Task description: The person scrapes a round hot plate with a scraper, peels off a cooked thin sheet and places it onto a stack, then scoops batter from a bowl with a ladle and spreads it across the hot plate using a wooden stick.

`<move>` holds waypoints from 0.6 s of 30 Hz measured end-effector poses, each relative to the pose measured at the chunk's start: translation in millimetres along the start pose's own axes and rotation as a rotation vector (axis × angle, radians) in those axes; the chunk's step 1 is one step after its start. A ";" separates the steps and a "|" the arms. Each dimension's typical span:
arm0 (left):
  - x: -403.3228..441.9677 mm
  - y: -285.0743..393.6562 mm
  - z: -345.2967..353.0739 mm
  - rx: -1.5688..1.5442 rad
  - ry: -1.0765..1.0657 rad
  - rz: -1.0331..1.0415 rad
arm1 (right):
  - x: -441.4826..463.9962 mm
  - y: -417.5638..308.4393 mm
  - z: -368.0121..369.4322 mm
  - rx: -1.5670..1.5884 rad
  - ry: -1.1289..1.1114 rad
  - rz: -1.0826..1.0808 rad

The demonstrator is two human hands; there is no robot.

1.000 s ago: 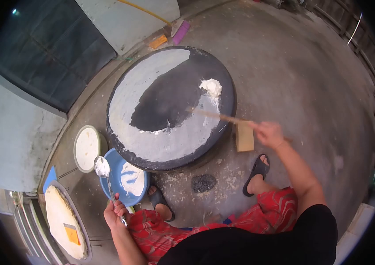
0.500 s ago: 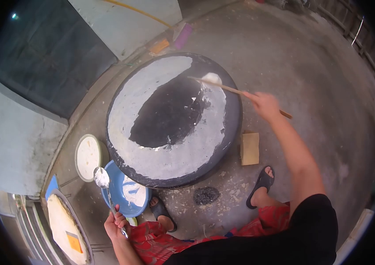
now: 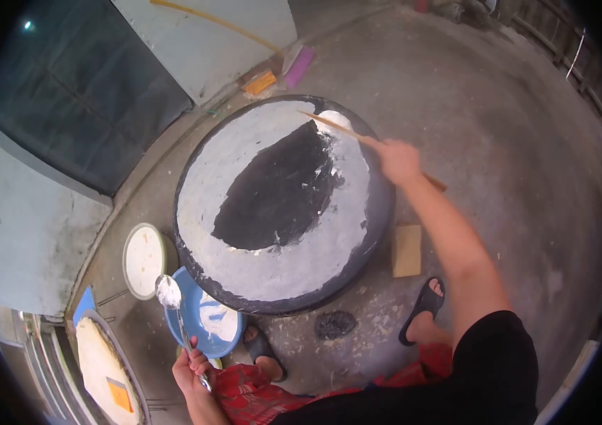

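Note:
My right hand (image 3: 399,162) is closed around a long wooden stick (image 3: 340,126), whose far part lies across a lump of white batter (image 3: 332,122) at the far edge of a big round dark griddle (image 3: 272,191). A thin layer of the same batter forms a ring on the griddle, with a bare dark patch inside it. My left hand (image 3: 194,366) grips the handle of a metal ladle (image 3: 169,292) with white batter in its bowl. That ladle hangs over the rim of a blue basin (image 3: 186,316) with white batter inside.
Left of the griddle stands a round tub (image 3: 143,261) of white stuff. Stacked pale flat sheets (image 3: 102,368) lie at lower left. A tan block (image 3: 406,251) sits near my foot. Beyond the griddle are an orange block (image 3: 260,83) and a purple broom head (image 3: 300,66).
My right hand has moved up and left with the stick. The batter lump has shifted along the far edge toward the left part of the ring. My left hand keeps holding the ladle.

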State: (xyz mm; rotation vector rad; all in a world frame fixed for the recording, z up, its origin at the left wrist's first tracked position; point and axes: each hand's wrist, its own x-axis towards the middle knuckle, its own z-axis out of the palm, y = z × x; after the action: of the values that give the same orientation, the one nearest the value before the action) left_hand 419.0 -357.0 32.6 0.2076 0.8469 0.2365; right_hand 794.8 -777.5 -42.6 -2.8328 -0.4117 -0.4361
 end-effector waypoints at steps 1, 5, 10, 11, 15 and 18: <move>0.7 -0.3 -0.7 -0.001 -0.003 -0.003 | 6.5 -11.1 0.1 0.072 -0.016 0.054; -1.7 1.2 2.0 -0.067 -0.006 -0.060 | -28.0 50.3 -2.6 0.234 -0.059 -0.124; -3.5 -5.6 9.3 -0.031 -0.037 -0.061 | -10.1 73.4 -9.1 -0.101 -0.094 0.068; -3.3 -6.6 11.4 -0.032 -0.029 -0.058 | 10.1 59.8 8.7 -0.116 -0.036 0.012; -1.0 -8.2 10.3 -0.028 -0.026 -0.053 | 62.9 -35.6 25.8 0.044 -0.171 0.143; -4.8 -7.1 9.3 -0.053 -0.028 -0.072 | 44.2 -38.7 11.0 0.308 -0.077 0.347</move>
State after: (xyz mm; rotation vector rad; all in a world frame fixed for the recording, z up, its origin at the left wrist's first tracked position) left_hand 423.9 -366.0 40.0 0.1304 0.8181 0.1874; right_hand 826.0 -727.9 -30.9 -2.5517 0.0053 -0.1754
